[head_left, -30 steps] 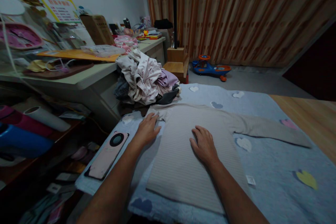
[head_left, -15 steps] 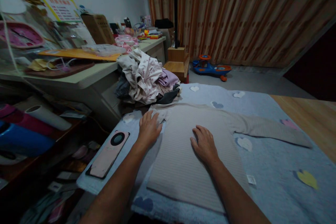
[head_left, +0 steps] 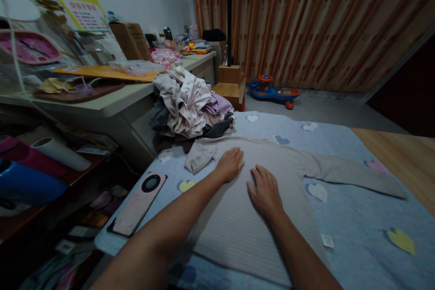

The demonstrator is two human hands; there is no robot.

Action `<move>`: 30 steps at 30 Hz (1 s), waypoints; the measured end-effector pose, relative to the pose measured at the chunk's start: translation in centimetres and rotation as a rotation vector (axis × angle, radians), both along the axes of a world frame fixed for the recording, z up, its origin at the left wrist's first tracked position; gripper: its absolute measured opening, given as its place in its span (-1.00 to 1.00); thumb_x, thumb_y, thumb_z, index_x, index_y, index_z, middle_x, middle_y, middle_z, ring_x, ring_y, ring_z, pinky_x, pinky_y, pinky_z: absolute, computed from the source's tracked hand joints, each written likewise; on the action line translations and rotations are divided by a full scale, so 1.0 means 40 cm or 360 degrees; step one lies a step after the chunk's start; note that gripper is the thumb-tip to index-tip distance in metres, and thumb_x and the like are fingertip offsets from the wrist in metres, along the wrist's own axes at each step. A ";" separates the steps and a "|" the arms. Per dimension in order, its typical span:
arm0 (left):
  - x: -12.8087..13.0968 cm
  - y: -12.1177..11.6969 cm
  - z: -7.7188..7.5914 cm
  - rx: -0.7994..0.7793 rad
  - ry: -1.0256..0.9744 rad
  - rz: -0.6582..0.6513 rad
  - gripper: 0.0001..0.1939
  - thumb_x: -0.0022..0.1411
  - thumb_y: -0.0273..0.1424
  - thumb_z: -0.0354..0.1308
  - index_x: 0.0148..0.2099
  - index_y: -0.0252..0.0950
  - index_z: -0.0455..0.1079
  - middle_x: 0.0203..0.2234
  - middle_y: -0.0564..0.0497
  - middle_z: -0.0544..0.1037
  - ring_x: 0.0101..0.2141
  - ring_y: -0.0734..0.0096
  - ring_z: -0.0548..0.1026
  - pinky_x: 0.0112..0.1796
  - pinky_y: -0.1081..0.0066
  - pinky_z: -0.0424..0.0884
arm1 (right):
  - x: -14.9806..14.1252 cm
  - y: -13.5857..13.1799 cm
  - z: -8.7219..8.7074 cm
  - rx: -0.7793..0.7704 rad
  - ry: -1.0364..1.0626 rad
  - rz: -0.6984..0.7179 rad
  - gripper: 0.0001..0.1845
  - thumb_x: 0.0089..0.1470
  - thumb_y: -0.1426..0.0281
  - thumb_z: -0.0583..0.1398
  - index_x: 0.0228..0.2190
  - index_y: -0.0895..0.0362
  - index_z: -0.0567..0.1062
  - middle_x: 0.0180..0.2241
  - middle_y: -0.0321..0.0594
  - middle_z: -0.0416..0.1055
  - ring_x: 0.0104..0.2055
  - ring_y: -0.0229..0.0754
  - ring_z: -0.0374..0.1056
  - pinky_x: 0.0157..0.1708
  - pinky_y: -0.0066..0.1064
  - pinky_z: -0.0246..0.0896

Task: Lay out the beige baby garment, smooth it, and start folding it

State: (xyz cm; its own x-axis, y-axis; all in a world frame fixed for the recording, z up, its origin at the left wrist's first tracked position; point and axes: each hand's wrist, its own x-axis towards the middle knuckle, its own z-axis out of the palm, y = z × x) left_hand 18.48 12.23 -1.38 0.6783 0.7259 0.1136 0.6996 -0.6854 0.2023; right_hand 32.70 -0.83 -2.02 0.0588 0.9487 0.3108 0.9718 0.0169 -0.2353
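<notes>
On the blue blanket (head_left: 353, 222), the pale ribbed top (head_left: 244, 231) is lying spread out, with its bunched sleeve (head_left: 200, 156) now showing uncovered. The left hand (head_left: 230, 164) is moving inward from that sleeve, open and clamping nothing, while the right hand (head_left: 265, 191) is pressing flat on the top, also open.

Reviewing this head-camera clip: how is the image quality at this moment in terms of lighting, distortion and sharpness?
In the head view, the scene is dim and the shelves at lower left sink into near-darkness. Wide-angle distortion slants the curtain and enlarges the forearms toward the frame's bottom. The left hand and right hand look fairly sharp, with no obvious glare on the ribbed knit top.
</notes>
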 end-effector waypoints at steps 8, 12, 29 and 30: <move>0.025 0.133 -0.004 0.0016 0.0053 0.0210 -0.40 0.40 -0.07 -0.12 0.31 -0.33 0.14 0.33 -0.29 0.14 0.33 0.01 0.06 0.25 0.03 0.00 | 0.005 0.001 -0.001 0.0012 0.0070 0.0021 -0.58 0.20 0.30 0.10 0.07 0.13 0.41 0.19 0.00 0.29 0.24 0.04 0.14 0.23 -0.03 0.01; 0.033 0.166 -0.002 0.0011 0.0049 0.0289 -0.36 0.38 -0.02 -0.13 0.33 -0.32 0.13 0.33 -0.29 0.14 0.31 -0.01 0.09 0.23 0.05 0.03 | 0.006 0.000 -0.001 0.0004 0.0077 0.0019 -0.57 0.21 0.30 0.10 0.08 0.15 0.41 0.20 0.01 0.28 0.24 0.05 0.13 0.24 -0.04 0.00; -0.136 0.032 0.071 0.0136 0.0182 0.0215 -0.66 0.29 -0.40 0.02 0.09 -0.23 0.37 0.17 -0.18 0.35 0.26 0.02 0.17 0.20 0.04 0.10 | 0.010 0.001 -0.006 0.0030 0.0079 0.0034 -0.57 0.20 0.31 0.11 0.07 0.17 0.41 0.19 0.02 0.29 0.24 0.07 0.14 0.23 -0.02 0.02; -0.168 0.016 0.080 0.0154 0.0211 0.0245 -0.63 0.25 -0.41 0.06 0.10 -0.22 0.37 0.21 -0.18 0.32 0.29 -0.03 0.11 0.21 -0.01 0.06 | 0.010 0.001 -0.006 0.0031 0.0083 0.0037 -0.57 0.20 0.31 0.11 0.07 0.16 0.41 0.19 0.02 0.29 0.23 0.07 0.14 0.23 -0.02 0.03</move>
